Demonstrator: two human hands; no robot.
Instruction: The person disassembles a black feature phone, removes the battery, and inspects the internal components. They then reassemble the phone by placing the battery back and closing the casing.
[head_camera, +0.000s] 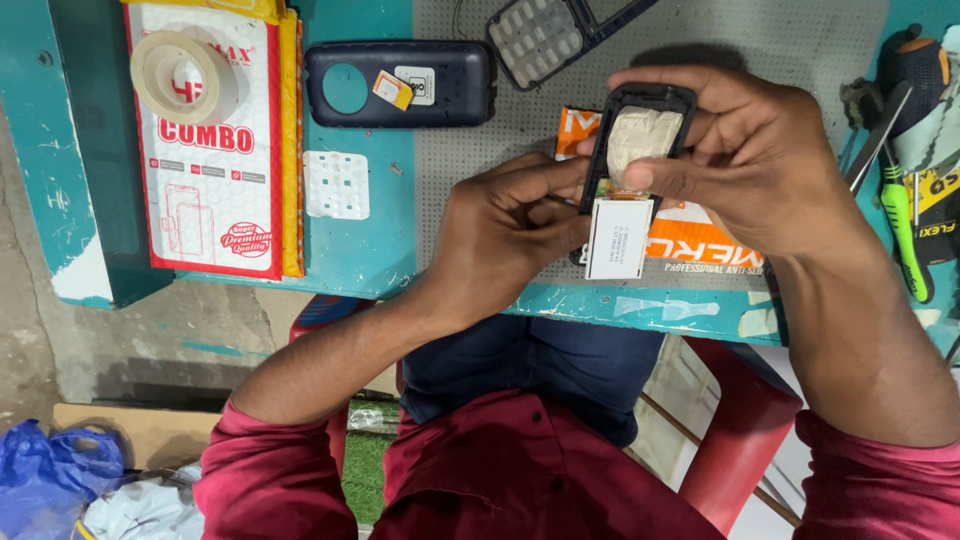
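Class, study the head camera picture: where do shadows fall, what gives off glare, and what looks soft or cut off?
Head view: even light; the right hand casts a soft shadow on the grey mat; the small white screen looks bright; the keypad is cropped at the top edge; both hands stay sharp.

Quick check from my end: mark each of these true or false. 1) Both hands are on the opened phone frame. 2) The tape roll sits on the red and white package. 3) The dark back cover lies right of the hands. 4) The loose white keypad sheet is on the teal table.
1) True: left hand and right hand hold the phone frame.
2) True: the tape roll rests on the package.
3) False: the back cover lies up and left of them.
4) True: the keypad sheet lies on the table.
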